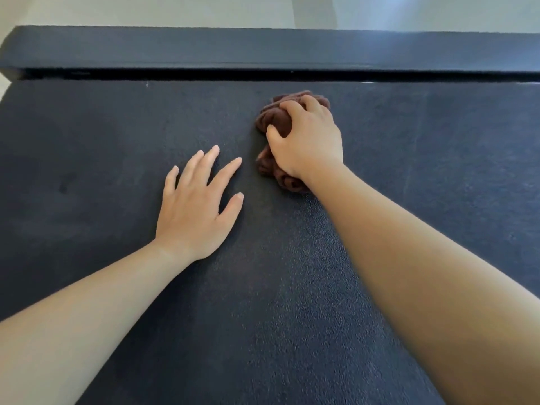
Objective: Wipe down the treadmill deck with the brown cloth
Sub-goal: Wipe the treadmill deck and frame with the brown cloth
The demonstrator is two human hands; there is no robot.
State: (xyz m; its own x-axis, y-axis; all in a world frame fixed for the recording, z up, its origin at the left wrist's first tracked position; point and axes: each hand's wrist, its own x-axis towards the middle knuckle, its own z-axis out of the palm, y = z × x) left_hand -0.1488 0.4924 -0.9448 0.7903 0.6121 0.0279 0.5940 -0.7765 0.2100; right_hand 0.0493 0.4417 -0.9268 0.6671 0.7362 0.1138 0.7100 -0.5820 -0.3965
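The dark textured treadmill deck (102,159) fills most of the head view. A bunched brown cloth (273,118) lies on it a little right of centre, toward the far end. My right hand (306,138) presses down on the cloth with its fingers curled into the folds, hiding much of it. My left hand (195,206) lies flat on the deck just left of the cloth, palm down, fingers spread, holding nothing.
A raised dark bar (263,49) runs across the far end of the deck, with a narrow gap (204,74) under it. Pale floor (146,10) shows beyond the bar. The deck's left edge (4,96) is at the far left.
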